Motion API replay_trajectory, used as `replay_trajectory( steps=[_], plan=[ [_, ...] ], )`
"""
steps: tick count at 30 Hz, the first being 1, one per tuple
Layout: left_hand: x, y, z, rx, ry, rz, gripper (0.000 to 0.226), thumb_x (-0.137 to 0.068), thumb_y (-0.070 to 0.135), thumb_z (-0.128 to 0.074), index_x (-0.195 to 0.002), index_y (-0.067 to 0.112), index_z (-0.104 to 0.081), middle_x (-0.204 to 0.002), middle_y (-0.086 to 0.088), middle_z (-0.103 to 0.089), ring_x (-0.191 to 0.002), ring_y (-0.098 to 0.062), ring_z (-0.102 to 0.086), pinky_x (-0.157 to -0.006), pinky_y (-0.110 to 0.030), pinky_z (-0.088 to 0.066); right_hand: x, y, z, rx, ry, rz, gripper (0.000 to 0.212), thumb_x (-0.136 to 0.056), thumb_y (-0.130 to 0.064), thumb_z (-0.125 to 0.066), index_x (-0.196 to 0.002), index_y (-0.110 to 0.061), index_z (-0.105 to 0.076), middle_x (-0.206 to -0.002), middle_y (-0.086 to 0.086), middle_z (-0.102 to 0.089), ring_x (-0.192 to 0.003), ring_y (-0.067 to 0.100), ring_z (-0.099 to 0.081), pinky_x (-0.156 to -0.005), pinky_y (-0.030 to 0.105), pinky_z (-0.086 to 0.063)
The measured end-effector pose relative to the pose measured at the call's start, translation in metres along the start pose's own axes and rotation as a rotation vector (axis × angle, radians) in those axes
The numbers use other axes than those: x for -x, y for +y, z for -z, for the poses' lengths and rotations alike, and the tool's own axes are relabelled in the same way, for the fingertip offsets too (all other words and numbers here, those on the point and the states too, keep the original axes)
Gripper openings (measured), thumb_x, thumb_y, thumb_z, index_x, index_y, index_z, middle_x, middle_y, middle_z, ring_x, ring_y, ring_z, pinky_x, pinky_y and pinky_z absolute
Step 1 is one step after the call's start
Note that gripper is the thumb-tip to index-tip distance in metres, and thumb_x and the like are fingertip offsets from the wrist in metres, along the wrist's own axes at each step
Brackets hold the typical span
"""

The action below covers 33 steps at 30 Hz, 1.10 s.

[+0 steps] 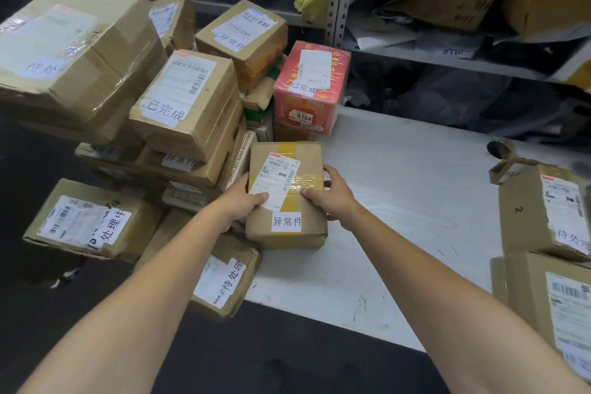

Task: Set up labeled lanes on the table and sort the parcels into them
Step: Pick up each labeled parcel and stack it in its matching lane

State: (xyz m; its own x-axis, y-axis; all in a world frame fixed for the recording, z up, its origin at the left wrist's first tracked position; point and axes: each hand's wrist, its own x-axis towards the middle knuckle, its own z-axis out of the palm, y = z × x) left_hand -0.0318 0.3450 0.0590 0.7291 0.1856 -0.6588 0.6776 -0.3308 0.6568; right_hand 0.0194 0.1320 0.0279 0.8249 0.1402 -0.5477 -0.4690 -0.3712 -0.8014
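A small brown cardboard parcel (285,235) with yellow tape, a shipping label and a white sticker reading 异常件 sits at the left end of the white table (415,201). My left hand (241,201) grips its left side, thumb on top over the shipping label. My right hand (331,197) grips its right side, thumb lying on the taped top. A heap of labelled parcels lies to the left, among them a brown box marked 已完成 (188,105) and a red box marked 已完成 (308,88).
Two brown boxes (543,208) marked 待处理 stand at the table's right end. A metal shelf rack (447,54) with more parcels and bags runs behind the table. Dark floor (48,281) lies in front and to the left.
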Motion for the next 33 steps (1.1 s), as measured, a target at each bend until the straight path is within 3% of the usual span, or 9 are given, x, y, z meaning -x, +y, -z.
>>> replay_trajectory(
  steps=[2, 5, 8, 13, 17, 24, 29, 33],
  plan=[
    [-0.001, -0.002, -0.003, 0.026, -0.004, 0.017, 0.061, -0.098, 0.028, -0.064, -0.149, 0.037, -0.032, -0.126, 0.003, -0.063, -0.095, -0.021, -0.064, -0.065, -0.043, -0.057, 0.0, 0.0, 0.006, 0.012, -0.001, -0.005, 0.083, -0.084, -0.032, -0.079, -0.149, -0.042, -0.03, -0.135, -0.002, -0.054, -0.115, 0.024, -0.059, -0.082, 0.042, -0.058],
    [-0.004, -0.001, -0.004, 0.034, -0.021, 0.017, 0.076, -0.095, 0.031, -0.068, -0.154, 0.037, -0.021, -0.133, 0.002, -0.059, -0.103, -0.023, -0.063, -0.06, -0.038, -0.054, 0.003, 0.004, 0.014, -0.006, -0.004, -0.016, 0.084, -0.084, -0.034, -0.08, -0.15, -0.042, -0.029, -0.133, -0.003, -0.053, -0.114, 0.023, -0.059, -0.068, 0.033, -0.053],
    [-0.008, 0.003, -0.008, 0.065, -0.058, 0.01, 0.08, -0.094, 0.031, -0.069, -0.154, 0.037, -0.018, -0.136, 0.001, -0.056, -0.108, -0.025, -0.061, -0.064, -0.041, -0.055, 0.007, 0.01, 0.02, -0.009, 0.024, -0.029, 0.087, -0.082, -0.04, -0.081, -0.151, -0.043, -0.027, -0.128, -0.007, -0.05, -0.115, 0.022, -0.055, -0.076, 0.04, -0.049],
    [-0.015, 0.003, -0.014, 0.152, -0.106, 0.036, 0.074, -0.091, 0.034, -0.073, -0.145, 0.049, -0.025, -0.125, 0.0, -0.061, -0.108, -0.03, -0.062, -0.087, -0.063, -0.053, 0.009, 0.014, 0.027, -0.092, 0.036, -0.058, 0.09, -0.08, -0.044, -0.082, -0.15, -0.047, -0.025, -0.136, -0.007, -0.049, -0.118, 0.023, -0.056, -0.087, 0.052, -0.054],
    [-0.022, 0.008, -0.014, 0.155, -0.115, 0.012, 0.07, -0.092, 0.034, -0.071, -0.145, 0.049, -0.028, -0.122, -0.001, -0.064, -0.106, -0.031, -0.064, -0.09, -0.059, -0.053, 0.012, 0.015, 0.023, -0.129, 0.049, -0.04, 0.093, -0.08, -0.043, -0.082, -0.152, -0.045, -0.023, -0.144, -0.005, -0.046, -0.117, 0.022, -0.057, -0.064, 0.033, -0.053],
    [-0.014, 0.009, -0.018, 0.147, -0.123, -0.006, 0.065, -0.093, 0.029, -0.07, -0.142, 0.049, -0.033, -0.106, 0.004, -0.07, -0.096, -0.027, -0.068, -0.075, -0.048, -0.057, 0.018, 0.024, 0.022, -0.182, 0.115, 0.003, 0.087, -0.082, -0.035, -0.082, -0.151, -0.043, -0.03, -0.134, -0.007, -0.053, -0.113, 0.019, -0.062, -0.092, 0.048, -0.057],
    [0.004, 0.008, -0.031, 0.132, -0.156, -0.011, 0.068, -0.093, 0.031, -0.071, -0.147, 0.048, -0.032, -0.108, 0.002, -0.073, -0.098, -0.027, -0.07, -0.083, -0.054, -0.058, 0.044, 0.034, 0.033, -0.24, 0.146, -0.018, 0.081, -0.083, -0.029, -0.081, -0.148, -0.043, -0.036, -0.122, -0.012, -0.057, -0.107, 0.016, -0.065, -0.087, 0.045, -0.06],
    [0.024, 0.026, -0.043, 0.086, -0.207, -0.053, 0.068, -0.093, 0.033, -0.07, -0.148, 0.047, -0.031, -0.11, 0.002, -0.071, -0.098, -0.026, -0.07, -0.086, -0.057, -0.056, 0.073, 0.036, 0.05, -0.289, 0.204, -0.031, 0.081, -0.081, -0.03, -0.082, -0.147, -0.046, -0.038, -0.123, -0.013, -0.059, -0.105, 0.015, -0.066, -0.076, 0.041, -0.061]
  ],
)
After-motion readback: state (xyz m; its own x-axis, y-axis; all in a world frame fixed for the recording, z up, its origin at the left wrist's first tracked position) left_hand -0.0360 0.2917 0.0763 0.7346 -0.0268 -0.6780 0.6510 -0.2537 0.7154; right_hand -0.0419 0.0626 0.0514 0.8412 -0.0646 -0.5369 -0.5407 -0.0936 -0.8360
